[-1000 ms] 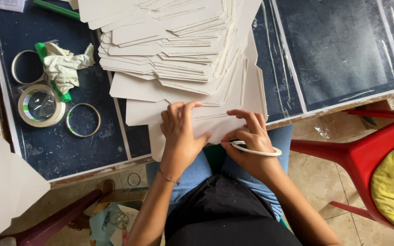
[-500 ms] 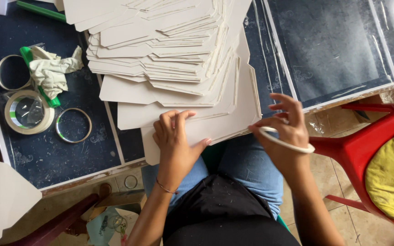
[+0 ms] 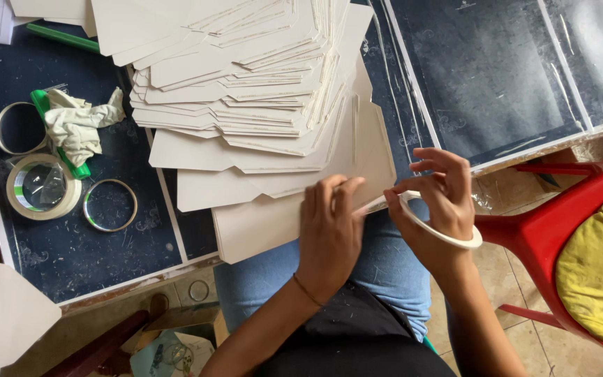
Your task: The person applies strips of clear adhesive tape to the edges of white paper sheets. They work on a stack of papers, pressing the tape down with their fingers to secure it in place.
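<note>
Left hand [image 3: 329,234] lies flat, fingers together and extended, pressing on the near corner of the bottom sheet of pale die-cut cardboard [image 3: 273,216], which overhangs the table edge above the person's lap. Right hand [image 3: 437,192] sits just right of the left, fingers curled, thumb and forefinger pinching a thin white ring of tape [image 3: 433,225] that loops round below the palm; the pinch point meets the sheet's right edge beside the left fingertips. Beyond both hands, away from the body, rises a fanned stack of pale cardboard cut-outs [image 3: 246,84] — it fills most of the reach ahead. Left of the left hand, on the dark blue table top [image 3: 497,77]: a wide roll of clear tape [image 3: 42,187], two thin empty tape rings [image 3: 109,204], and a crumpled whitish cloth [image 3: 78,126] over a green tool. Right of the right hand the table is bare, well apart from the stack. Below and right of the right hand — a red plastic chair [image 3: 546,230] with a yellow cloth [image 3: 598,272], near the forearm.
</note>
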